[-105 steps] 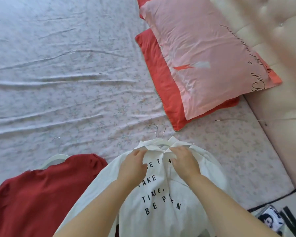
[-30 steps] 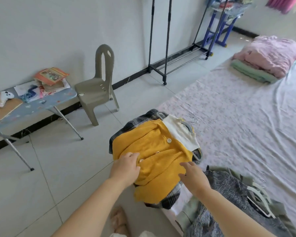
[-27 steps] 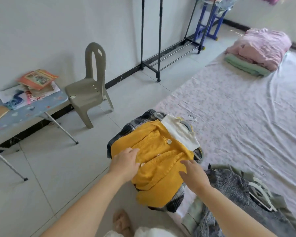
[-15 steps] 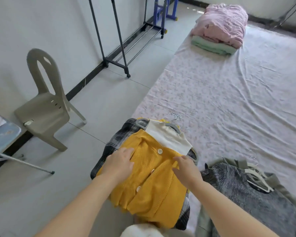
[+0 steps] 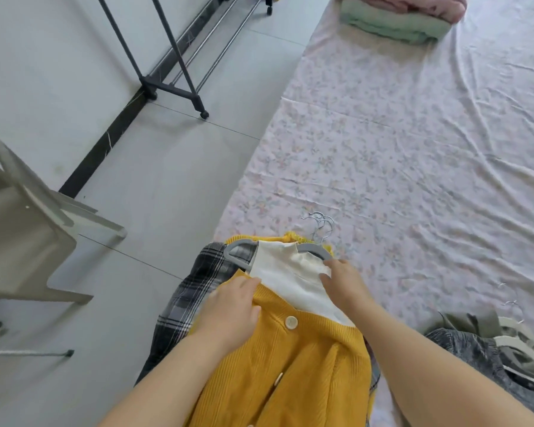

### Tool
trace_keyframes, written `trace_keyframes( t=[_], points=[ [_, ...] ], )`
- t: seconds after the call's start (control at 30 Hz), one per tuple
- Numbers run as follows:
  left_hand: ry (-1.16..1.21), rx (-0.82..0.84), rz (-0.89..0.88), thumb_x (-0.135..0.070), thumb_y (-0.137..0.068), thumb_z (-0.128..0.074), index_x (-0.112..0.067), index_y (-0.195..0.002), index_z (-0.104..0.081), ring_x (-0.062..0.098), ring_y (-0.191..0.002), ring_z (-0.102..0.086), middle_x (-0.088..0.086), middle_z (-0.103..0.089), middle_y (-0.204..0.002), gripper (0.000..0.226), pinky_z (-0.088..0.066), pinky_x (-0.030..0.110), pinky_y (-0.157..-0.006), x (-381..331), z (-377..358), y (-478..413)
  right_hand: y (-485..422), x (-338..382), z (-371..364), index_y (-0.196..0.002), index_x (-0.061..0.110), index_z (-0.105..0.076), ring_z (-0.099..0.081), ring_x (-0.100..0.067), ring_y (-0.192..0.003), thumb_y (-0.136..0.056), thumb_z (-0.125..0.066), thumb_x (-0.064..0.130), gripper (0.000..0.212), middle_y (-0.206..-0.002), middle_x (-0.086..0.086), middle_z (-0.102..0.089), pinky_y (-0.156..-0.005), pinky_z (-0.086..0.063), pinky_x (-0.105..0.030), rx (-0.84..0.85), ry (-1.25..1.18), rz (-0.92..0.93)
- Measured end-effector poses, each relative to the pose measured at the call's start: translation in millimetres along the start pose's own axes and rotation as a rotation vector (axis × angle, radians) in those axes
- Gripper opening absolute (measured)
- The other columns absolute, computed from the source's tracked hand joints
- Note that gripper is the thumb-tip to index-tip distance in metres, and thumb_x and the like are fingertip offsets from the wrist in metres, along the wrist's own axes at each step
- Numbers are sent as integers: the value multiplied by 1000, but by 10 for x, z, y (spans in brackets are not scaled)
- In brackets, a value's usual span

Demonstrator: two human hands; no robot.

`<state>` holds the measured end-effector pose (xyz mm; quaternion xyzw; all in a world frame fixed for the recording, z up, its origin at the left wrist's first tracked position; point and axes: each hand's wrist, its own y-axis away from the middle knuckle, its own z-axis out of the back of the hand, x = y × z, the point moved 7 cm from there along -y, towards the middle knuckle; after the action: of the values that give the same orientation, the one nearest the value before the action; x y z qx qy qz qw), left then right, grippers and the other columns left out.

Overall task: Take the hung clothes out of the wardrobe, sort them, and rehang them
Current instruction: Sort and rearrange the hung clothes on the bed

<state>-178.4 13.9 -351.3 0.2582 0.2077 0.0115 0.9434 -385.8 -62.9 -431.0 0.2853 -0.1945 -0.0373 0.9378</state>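
Note:
A yellow knit cardigan point(image 5: 293, 374) with white buttons lies at the bed's near corner, over a white top point(image 5: 290, 274) on a grey hanger point(image 5: 313, 249). Under both lies a black-and-white plaid shirt point(image 5: 195, 291) that hangs off the bed's edge. Several metal hanger hooks point(image 5: 321, 224) stick out above the pile. My left hand point(image 5: 233, 309) rests on the cardigan's left front edge, fingers curled over the fabric. My right hand point(image 5: 342, 280) lies on the white top beside the hanger's right shoulder, fingers bent.
A grey knit garment point(image 5: 475, 365) on pale hangers point(image 5: 518, 337) lies at the right. The floral bed sheet point(image 5: 413, 149) stretches away to folded green and pink bedding point(image 5: 395, 23). A black clothes rack's base point(image 5: 173, 84) and a plastic chair point(image 5: 22, 235) stand on the tiled floor.
The view turned from a white printed shirt by the pillows to this yellow cardigan pile. Over the last second both hands slid up the cardigan toward the collar and hanger.

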Motion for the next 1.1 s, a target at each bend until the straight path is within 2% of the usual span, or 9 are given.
trace_keyframes(
  t=[0.13, 0.3, 0.5, 0.63, 0.77, 0.9, 1.0, 1.1],
  points=[
    [-7, 16, -11, -34, -93, -45, -26, -140, -29, 15, -128, -36, -6, -36, -141, 50, -33, 34, -105, 82, -133, -354, -451, -93, -117, -126, 13, -51, -46, -28, -112, -94, -44, 21, 34, -122, -11, -50, -87, -39, -33, -62, -17, -43],
    [1, 42, -16, -34, -94, -44, -26, -140, -28, 14, -129, -34, -7, -35, -141, 50, -32, 34, -105, 160, -255, -551, -682, -223, -245, -119, 15, -54, -46, -29, -109, -91, -50, 22, 29, -117, -10, -52, -83, -40, -35, -129, -12, -134],
    [11, 15, -52, -33, -94, -44, -25, -141, -28, 12, -129, -34, -7, -36, -141, 49, -31, 32, -106, 80, -222, -561, -583, -231, -91, -118, 15, -55, -50, -29, -105, -90, -50, 15, 29, -118, -10, -52, -76, -41, -34, -240, -87, -126],
    [35, -39, -97, -32, -94, -44, -24, -142, -27, 11, -128, -35, -8, -36, -141, 51, -30, 31, -107, -87, -50, -442, -90, -83, 201, -114, 12, -58, -55, -29, -96, -86, -57, 12, 28, -111, -8, -54, -68, -45, -34, -369, -163, 14],
    [63, -112, -177, -32, -94, -43, -25, -142, -26, 11, -129, -32, -8, -36, -140, 51, -26, 29, -107, -329, 172, -225, 679, 219, 464, -100, 10, -65, -61, -27, -82, -80, -67, 8, 20, -97, -4, -64, -58, -49, -35, -499, -179, 158],
    [5, -180, -299, -34, -95, -41, -27, -142, -26, 11, -130, -28, -8, -34, -141, 50, -24, 29, -107, -602, 359, 94, 1510, 551, 661, -82, 13, -69, -66, -19, -71, -59, -83, 2, 29, -80, 2, -68, -49, -48, -21, -660, -129, 263],
    [-50, -200, -414, -37, -95, -40, -31, -140, -30, 8, -129, -28, -13, -38, -136, 46, -18, 31, -110, -767, 436, 456, 2108, 701, 748, -82, 14, -69, -65, -15, -72, -60, -84, 2, 29, -79, 4, -68, -53, -50, -23, -773, -155, 281],
    [3, -254, -505, -31, -94, -47, -32, -131, -44, 7, -121, -41, -15, -51, -123, 38, -8, 38, -113, -816, 531, 786, 2563, 786, 785, -86, 16, -68, -60, -8, -76, -64, -80, 5, 27, -81, 6, -67, -54, -47, -19, -857, -181, 279]
  ],
)
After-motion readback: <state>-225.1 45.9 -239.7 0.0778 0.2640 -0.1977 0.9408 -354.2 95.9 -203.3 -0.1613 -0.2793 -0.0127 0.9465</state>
